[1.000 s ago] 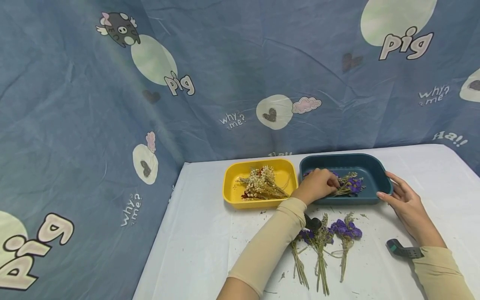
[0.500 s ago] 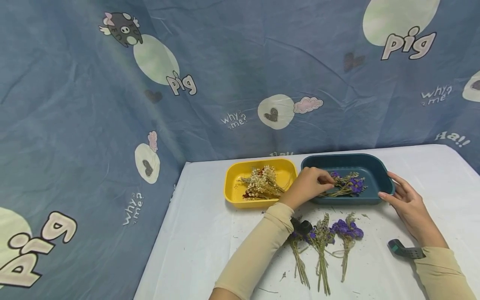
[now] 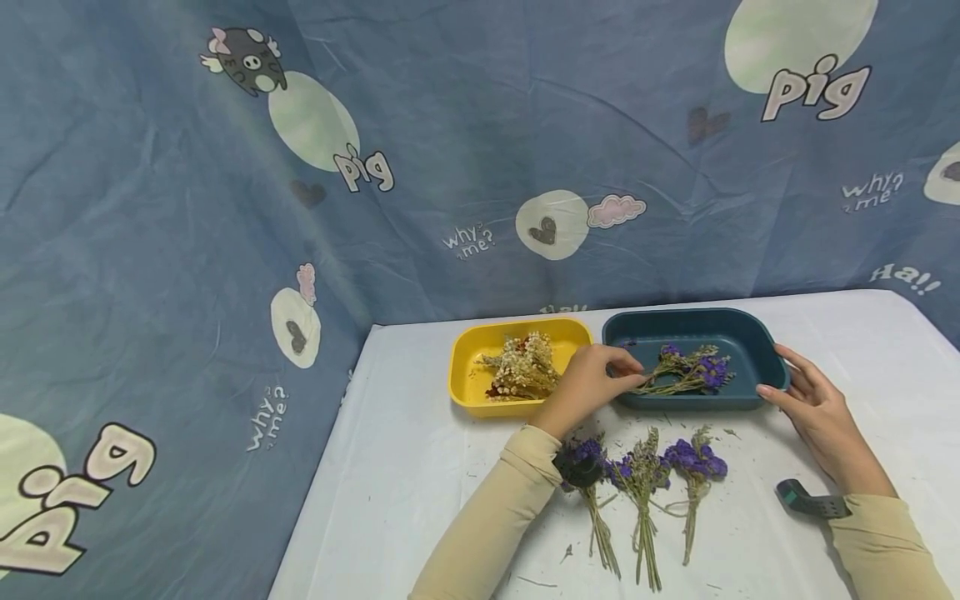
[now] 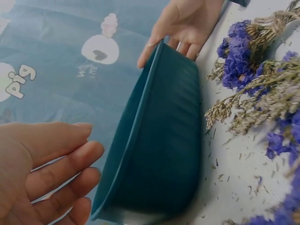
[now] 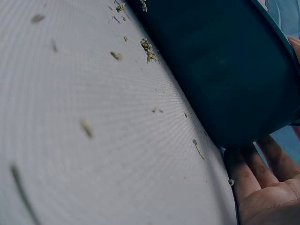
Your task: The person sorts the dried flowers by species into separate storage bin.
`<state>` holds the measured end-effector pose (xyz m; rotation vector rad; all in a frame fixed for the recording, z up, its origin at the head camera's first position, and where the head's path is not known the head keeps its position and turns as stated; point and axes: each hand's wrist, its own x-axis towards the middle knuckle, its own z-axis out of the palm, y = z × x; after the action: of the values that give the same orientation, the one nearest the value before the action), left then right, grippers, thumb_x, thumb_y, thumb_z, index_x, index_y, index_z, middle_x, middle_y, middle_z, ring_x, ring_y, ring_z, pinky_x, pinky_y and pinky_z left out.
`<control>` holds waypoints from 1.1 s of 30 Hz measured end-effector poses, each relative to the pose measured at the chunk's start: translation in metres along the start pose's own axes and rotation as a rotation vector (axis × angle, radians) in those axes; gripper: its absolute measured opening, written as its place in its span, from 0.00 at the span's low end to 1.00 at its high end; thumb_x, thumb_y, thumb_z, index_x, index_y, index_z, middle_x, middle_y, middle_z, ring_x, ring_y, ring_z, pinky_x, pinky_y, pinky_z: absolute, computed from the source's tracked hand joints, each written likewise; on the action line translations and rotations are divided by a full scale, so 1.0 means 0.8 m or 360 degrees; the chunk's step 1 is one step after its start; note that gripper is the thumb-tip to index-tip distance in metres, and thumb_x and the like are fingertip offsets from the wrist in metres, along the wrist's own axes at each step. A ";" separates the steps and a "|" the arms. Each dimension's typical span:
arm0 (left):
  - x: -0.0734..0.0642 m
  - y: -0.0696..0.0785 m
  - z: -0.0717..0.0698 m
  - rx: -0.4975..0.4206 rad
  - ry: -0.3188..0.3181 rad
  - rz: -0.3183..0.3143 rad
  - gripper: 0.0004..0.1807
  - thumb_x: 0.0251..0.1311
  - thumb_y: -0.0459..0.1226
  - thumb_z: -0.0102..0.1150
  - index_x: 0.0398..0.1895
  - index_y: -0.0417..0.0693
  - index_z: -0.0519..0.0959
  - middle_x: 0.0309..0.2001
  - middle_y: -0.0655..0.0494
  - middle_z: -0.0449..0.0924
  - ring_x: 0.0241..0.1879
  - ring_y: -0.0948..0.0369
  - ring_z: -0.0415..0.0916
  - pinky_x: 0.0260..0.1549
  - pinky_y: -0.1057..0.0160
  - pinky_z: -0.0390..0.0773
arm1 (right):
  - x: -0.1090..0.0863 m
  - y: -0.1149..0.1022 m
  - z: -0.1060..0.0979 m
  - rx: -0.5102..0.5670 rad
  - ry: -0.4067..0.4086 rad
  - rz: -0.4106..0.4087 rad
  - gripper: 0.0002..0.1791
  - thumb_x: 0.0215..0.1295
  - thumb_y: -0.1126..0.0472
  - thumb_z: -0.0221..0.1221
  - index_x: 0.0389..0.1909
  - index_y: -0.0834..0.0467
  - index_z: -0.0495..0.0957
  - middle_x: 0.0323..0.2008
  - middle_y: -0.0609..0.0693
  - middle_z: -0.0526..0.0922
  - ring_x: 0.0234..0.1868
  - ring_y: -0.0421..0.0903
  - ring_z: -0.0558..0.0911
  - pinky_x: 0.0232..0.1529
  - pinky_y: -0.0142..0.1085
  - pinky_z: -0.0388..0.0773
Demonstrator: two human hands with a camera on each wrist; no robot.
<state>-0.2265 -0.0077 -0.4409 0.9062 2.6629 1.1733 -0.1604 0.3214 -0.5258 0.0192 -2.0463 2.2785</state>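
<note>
My left hand (image 3: 588, 385) is over the left end of a dark teal tray (image 3: 693, 402), its fingertips near the stems of a dried purple flower bunch (image 3: 708, 372) inside. In the left wrist view its fingers are loosely bent, with nothing visible between thumb and forefinger. My right hand (image 3: 817, 408) holds the tray's right end, thumb at the front corner and fingers round the side. The right wrist view shows fingers (image 5: 262, 164) against the tray wall. Tied dried bunches with purple flowers (image 3: 693, 458) lie on the table in front, stems toward me.
A yellow tray (image 3: 468, 398) with cream and dark red dried flowers (image 3: 525, 367) stands left of the teal one, behind the left forearm. Plant crumbs dot the white table (image 3: 405, 467). A printed blue cloth (image 3: 420, 150) hangs behind and to the left.
My left hand has drawn back leftward from the flowers in the teal tray, uncovering more of the bunch and the tray's left part. My right hand stays on the tray's end.
</note>
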 end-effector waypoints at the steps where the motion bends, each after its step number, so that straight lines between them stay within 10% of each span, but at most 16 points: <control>1: -0.003 -0.001 -0.001 -0.0012 0.0002 -0.0005 0.09 0.68 0.42 0.67 0.46 0.50 0.89 0.39 0.64 0.88 0.35 0.75 0.77 0.39 0.77 0.79 | 0.000 0.001 0.000 0.0001 -0.0005 -0.0004 0.44 0.72 0.70 0.60 0.83 0.45 0.52 0.78 0.52 0.58 0.57 0.21 0.77 0.52 0.12 0.75; 33: -0.123 -0.022 -0.016 -0.0108 0.0108 -0.0155 0.09 0.61 0.46 0.73 0.37 0.52 0.90 0.32 0.64 0.88 0.29 0.75 0.75 0.32 0.75 0.79 | 0.001 0.002 -0.002 -0.0046 0.0010 0.0008 0.45 0.72 0.70 0.60 0.83 0.45 0.50 0.81 0.53 0.54 0.57 0.21 0.76 0.52 0.12 0.74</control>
<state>-0.1585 -0.0796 -0.4591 0.7300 2.6671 1.2854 -0.1616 0.3228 -0.5275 0.0054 -2.0786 2.2483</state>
